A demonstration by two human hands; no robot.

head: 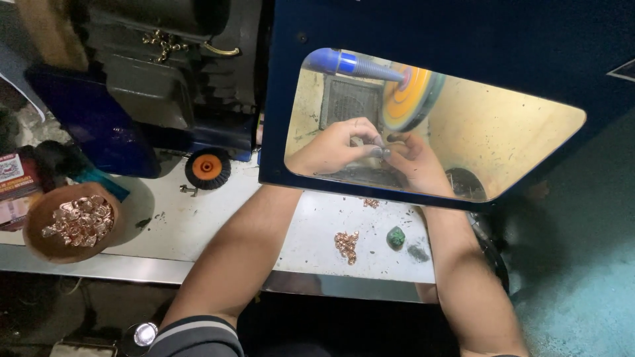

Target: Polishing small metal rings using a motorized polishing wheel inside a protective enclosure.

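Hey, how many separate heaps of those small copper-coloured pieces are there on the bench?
3: one heap fills the round brown bowl at left, one cluster lies on the white benchtop, and a few pieces sit by the blue hood's edge. More may be hidden.

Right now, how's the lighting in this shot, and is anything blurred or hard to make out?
Head view: bright warm light sits inside the blue hood's window, where the left hand and right hand meet below the orange wheel; the small piece between the fingers is too blurred to identify; the bench is dimmer; the floor below falls into shadow.
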